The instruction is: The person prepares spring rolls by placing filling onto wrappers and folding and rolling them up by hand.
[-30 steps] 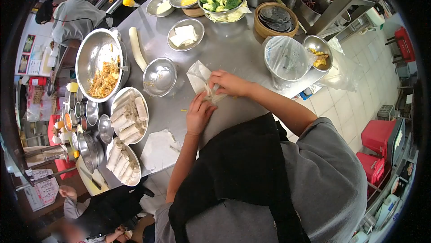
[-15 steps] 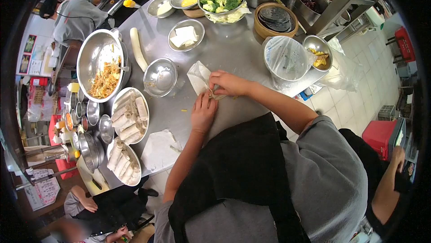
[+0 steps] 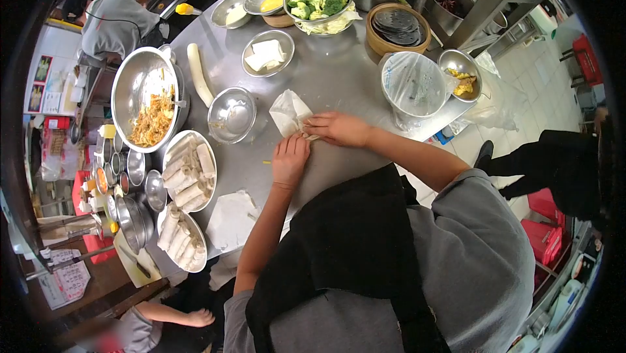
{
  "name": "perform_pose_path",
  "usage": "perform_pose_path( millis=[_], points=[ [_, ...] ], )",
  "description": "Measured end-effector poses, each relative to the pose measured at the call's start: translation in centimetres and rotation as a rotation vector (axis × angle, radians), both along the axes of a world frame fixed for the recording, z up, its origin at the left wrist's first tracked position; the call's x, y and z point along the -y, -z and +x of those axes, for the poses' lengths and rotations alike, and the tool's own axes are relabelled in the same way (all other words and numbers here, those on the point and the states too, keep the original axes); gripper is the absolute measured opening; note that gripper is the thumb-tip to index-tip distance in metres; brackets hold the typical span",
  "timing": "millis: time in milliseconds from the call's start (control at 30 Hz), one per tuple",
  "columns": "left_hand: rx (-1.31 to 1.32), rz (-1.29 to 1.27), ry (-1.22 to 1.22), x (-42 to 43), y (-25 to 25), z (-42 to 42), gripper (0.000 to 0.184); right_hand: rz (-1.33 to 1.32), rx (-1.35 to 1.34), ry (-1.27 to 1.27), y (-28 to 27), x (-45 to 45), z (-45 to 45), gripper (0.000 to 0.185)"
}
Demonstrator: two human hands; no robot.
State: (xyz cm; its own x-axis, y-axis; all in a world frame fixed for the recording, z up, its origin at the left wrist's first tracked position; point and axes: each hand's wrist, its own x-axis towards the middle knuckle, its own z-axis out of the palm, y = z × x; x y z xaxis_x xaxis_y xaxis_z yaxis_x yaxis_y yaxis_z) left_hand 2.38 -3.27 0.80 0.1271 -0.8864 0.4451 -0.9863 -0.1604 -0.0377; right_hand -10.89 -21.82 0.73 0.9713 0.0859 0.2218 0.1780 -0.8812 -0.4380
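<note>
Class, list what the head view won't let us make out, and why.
- Head view, pale thin wrapper: inside hidden by folds, left hand and right hand.
- Head view, round pale container: contents obscured by clear plastic.
- Head view, white paper sheet: writing too small.
- Head view, black-clothed co-worker: upper body cut off by dark edge.

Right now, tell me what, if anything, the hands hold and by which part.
The left hand and right hand hold the spring-roll wrapper by its near end; exact grip hidden.

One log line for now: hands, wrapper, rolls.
left hand: fingertips at wrapper | right hand: on wrapper | wrapper: partly rolled, far end spread on table | rolls: on two white plates
</note>
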Motion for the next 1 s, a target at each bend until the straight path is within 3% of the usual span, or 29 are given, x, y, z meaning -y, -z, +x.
perform_pose_path(
  millis=[100,200,300,400,600,800,1000],
  points=[
    [-0.095,-0.054,0.049,-0.4,-0.1,0.0,0.030,0.033,0.099,0.034,0.5,-0.3,-0.2,0.043],
    [-0.243,-0.053,0.093,-1.3,-0.1,0.2,0.048,0.094,0.105,-0.006,1.0,0.2,0.2,0.044],
    [-0.419,-0.022,0.061,-2.0,0.2,0.9,0.061,0.320,0.110,-0.023,1.0,0.5,0.5,0.040],
    [-0.537,-0.103,0.150,-1.9,1.0,1.8,0.056,0.354,0.079,-0.031,0.5,0.7,0.7,0.036],
    [-0.440,0.023,0.152,-2.5,1.2,2.5,0.042,0.383,0.042,-0.067,0.0,1.3,0.8,0.035],
    [-0.728,-0.059,0.080,-1.6,0.5,1.8,0.027,0.417,0.033,-0.031,0.3,1.1,0.9,0.034],
    [-0.826,-0.135,-0.023,-0.7,0.2,1.6,0.022,0.473,0.013,0.025,0.1,1.0,1.2,0.034]
  ],
)
